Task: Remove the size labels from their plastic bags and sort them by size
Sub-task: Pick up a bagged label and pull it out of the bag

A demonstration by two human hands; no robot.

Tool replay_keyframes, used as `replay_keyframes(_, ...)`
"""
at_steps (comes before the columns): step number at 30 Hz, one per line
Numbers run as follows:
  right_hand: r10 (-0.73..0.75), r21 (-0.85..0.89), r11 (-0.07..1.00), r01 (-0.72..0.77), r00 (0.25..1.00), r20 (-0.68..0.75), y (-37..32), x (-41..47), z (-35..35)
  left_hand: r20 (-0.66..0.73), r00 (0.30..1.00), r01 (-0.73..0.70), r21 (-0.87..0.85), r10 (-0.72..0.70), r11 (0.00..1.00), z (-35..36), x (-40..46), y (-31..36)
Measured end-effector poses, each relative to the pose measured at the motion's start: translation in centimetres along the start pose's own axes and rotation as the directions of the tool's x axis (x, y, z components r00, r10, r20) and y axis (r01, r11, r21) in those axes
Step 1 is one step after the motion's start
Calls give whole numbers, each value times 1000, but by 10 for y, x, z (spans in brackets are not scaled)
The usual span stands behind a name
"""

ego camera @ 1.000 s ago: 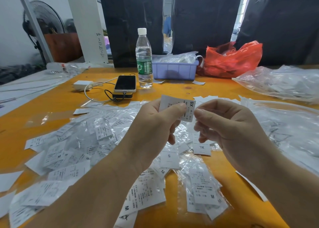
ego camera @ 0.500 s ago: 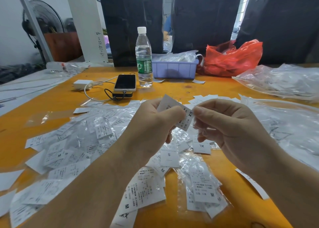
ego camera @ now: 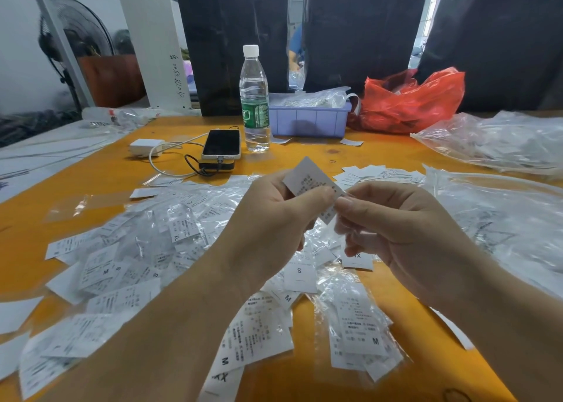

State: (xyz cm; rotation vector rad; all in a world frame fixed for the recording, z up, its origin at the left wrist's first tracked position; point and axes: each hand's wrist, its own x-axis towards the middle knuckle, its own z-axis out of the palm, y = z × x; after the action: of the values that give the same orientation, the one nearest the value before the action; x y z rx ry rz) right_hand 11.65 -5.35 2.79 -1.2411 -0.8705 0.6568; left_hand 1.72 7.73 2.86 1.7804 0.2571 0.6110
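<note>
Head view: size label (ego camera: pixel 307 178), raised above the bench (ego camera: pixel 350 158), long axis tilted upper-left to lower-right. Your left hand (ego camera: pixel 274 219) pinches its middle; your right hand (ego camera: pixel 405 234) fingers (ego camera: pixel 345 208) pinch the lower-right end.

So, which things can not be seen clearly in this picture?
- Held label, head view: size mark hidden by the left hand and right hand; print too small.
- Purple bin: contents veiled by crinkled plastic.
- Red bag: contents hidden.
- Fan: partly hidden by a white post.
</note>
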Motion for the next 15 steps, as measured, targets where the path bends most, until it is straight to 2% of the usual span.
replay_keyframes(11, -10, 20, 1000, 12, 993, -119, -1, 0, 1, 43, 999, 2, 2, -2, 1000, 1, 0, -4)
replay_keyframes(15, -42, 2, 999, 42, 988, -149, 0, -1, 1, -8, 1000, 5, -25, -5, 1000, -2, 0, 0)
